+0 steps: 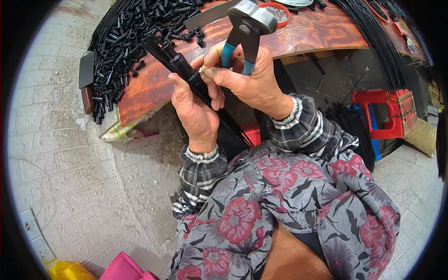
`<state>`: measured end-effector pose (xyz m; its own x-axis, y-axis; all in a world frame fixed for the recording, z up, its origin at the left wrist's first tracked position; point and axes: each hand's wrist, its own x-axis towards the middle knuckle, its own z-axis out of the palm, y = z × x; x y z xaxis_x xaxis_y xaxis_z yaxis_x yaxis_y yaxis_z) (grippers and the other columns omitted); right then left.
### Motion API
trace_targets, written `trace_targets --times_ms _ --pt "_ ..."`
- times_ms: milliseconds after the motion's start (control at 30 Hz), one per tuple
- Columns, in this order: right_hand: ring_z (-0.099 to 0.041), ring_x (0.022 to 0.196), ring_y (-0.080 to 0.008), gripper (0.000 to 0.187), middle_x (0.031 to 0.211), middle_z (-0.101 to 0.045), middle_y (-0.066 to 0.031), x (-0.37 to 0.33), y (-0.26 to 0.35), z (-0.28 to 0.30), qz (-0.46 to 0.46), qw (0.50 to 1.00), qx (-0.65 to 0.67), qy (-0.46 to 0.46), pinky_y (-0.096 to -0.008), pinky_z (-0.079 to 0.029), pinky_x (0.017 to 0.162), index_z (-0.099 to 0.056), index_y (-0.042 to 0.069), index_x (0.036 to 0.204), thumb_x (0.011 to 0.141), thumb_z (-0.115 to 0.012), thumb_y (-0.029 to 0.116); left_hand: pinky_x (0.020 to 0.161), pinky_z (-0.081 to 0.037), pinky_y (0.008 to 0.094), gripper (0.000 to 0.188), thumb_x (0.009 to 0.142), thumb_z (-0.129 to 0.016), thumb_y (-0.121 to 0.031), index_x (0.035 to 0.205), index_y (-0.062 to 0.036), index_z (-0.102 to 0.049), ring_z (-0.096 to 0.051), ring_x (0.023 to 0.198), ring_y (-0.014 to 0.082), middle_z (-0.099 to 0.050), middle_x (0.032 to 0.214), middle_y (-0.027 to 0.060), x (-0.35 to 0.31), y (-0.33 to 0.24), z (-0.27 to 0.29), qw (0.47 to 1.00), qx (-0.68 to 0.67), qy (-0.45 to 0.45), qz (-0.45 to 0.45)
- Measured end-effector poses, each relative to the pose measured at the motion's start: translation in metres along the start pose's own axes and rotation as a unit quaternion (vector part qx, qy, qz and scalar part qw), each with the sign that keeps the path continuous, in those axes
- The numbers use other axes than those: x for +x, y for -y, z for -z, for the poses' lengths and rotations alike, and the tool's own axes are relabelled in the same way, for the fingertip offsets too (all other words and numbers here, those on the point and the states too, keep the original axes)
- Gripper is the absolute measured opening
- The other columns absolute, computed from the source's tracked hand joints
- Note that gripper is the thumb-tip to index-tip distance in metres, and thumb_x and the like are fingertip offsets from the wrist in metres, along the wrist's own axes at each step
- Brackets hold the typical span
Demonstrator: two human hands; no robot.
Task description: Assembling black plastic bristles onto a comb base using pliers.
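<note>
Floral garment (240, 221) foremost, black rod bundle (182, 66) through left hand's grip (198, 114).

A black rod bundle (199, 87), ringed by a glossy collar (182, 69), slants diagonally; beside it are blue-handled pincers (246, 33), their handles spread apart.

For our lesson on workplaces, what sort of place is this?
Probably a small workshop: a heap of black tubular parts lies on the wooden bench, and the right hand holds pincers.
</note>
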<state>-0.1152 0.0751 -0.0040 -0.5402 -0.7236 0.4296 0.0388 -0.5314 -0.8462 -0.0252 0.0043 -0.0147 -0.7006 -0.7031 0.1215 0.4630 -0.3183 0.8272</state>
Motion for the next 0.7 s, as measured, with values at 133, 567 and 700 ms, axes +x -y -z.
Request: trace_targets --times_ms 133,567,700 --pt "-0.056 0.053 -0.0109 0.009 0.076 -0.06 -0.012 0.003 -0.002 0.001 -0.028 0.999 0.024 0.018 -0.0217 -0.048 0.047 -0.056 -0.005 0.085 0.078 -0.056 0.001 0.035 -0.029 0.02 0.061 0.088 -0.032 -0.053 0.105 0.0031 -0.051 -0.037 0.039 0.0086 -0.045 0.054 0.0018 0.0 -0.002 -0.001 1.0 -0.009 0.003 -0.001" --pt "-0.056 0.05 -0.0109 0.009 0.069 -0.059 -0.0097 0.006 0.006 0.002 -0.02 1.0 0.011 0.018 -0.0218 -0.048 0.046 -0.055 -0.005 0.084 0.075 -0.053 -0.003 0.035 -0.03 0.0203 0.063 0.088 -0.033 -0.053 0.106 0.0052 -0.049 -0.037 0.038 0.0084 -0.045 0.053 0.0019 0.002 0.0 -0.002 1.0 0.006 -0.005 -0.001" --pt "-0.057 0.052 -0.0106 0.009 0.069 -0.059 -0.0087 0.007 0.007 0.001 0.001 1.0 0.002 0.006 -0.0213 -0.048 0.046 -0.056 -0.006 0.082 0.073 -0.053 -0.005 0.035 -0.029 0.0198 0.062 0.088 -0.032 -0.052 0.106 0.0045 -0.049 -0.037 0.039 0.0084 -0.044 0.052 0.0018 0.003 0.0 -0.001 1.0 0.007 0.001 -0.005"
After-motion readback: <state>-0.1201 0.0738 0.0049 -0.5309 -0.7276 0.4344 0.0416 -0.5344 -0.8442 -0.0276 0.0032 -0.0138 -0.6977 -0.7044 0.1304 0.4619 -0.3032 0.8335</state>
